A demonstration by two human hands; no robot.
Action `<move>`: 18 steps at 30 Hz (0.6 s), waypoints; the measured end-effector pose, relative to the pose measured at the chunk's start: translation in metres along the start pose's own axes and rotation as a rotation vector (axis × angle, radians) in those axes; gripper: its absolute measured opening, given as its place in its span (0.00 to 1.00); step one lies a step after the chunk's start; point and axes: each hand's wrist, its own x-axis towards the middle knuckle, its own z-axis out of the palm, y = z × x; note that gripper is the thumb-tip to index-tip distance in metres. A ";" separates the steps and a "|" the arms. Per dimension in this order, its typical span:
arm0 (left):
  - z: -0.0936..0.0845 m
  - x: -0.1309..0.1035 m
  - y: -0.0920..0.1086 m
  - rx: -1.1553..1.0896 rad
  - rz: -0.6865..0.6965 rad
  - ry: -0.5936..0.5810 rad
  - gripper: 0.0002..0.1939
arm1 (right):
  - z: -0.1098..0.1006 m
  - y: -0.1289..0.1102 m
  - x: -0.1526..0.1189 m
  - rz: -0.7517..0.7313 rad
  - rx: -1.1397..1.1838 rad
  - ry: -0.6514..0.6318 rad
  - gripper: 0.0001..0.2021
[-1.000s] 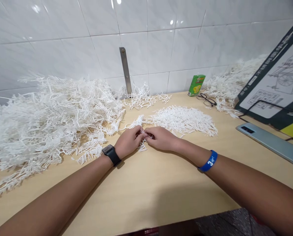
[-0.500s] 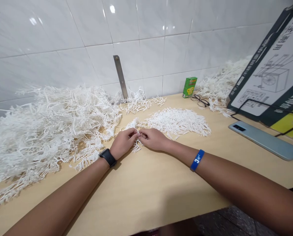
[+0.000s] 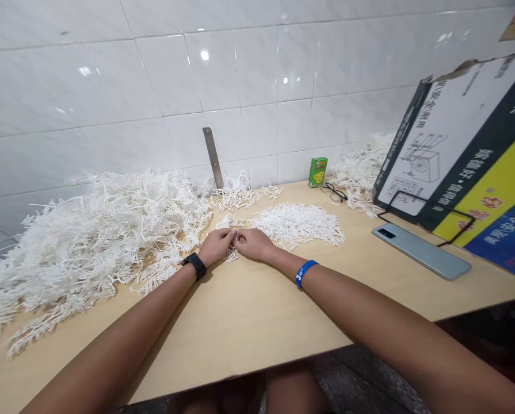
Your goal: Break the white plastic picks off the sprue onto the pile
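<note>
My left hand (image 3: 215, 245) and my right hand (image 3: 252, 243) meet at mid-table, thumbs and fingertips pinched together. Between them is a small white branched plastic piece (image 3: 231, 256), partly hidden by the fingers. A spread pile of short white pieces (image 3: 298, 223) lies just beyond and right of my right hand. To the left of my left hand rises a large tangled heap of white branched plastic strands (image 3: 110, 230). Behind the hands, near the wall, sits a smaller clump of bare white stems (image 3: 237, 194).
A metal strip (image 3: 213, 158) leans on the tiled wall. At the back right are a green box (image 3: 317, 172), glasses (image 3: 335, 192) and more white strands (image 3: 363, 169). A phone (image 3: 421, 251) lies before a black wire stand (image 3: 430, 199) and a large printed carton (image 3: 456, 161).
The head view has shifted, showing more wall and more of the carton. Both hands remain pinched together at nearly the same spot on the table.
</note>
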 end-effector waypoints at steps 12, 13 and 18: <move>0.005 0.005 0.006 0.099 0.076 0.064 0.23 | -0.008 0.009 0.001 -0.064 0.046 -0.017 0.13; 0.005 0.005 0.007 0.120 0.086 0.065 0.24 | -0.008 0.010 0.001 -0.073 0.057 -0.024 0.13; 0.009 0.005 0.012 0.189 0.076 0.077 0.23 | -0.009 0.012 -0.001 -0.049 0.099 -0.023 0.13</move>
